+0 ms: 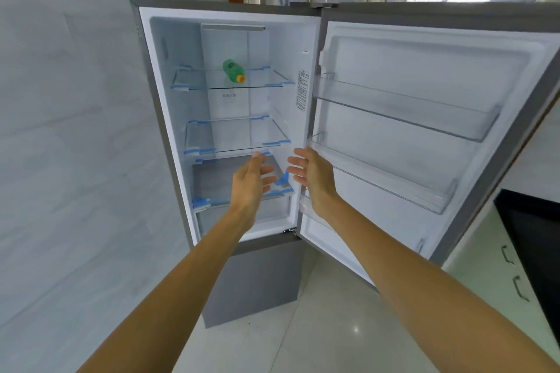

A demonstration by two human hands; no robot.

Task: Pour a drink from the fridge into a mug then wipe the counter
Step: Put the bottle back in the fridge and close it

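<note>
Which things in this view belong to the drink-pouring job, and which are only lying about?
For the job: green bottle, lying on the top glass shelf; fridge, door open; left hand and right hand, both open, holding nothing.
Just there: door bins; lower glass shelves; cabinet drawers at the right.

Your hands reached into the open fridge (169,118)

Your left hand (251,182) and right hand (312,174) hovered with fingers spread; the green bottle (233,70) lay on the top shelf (194,86).
</note>
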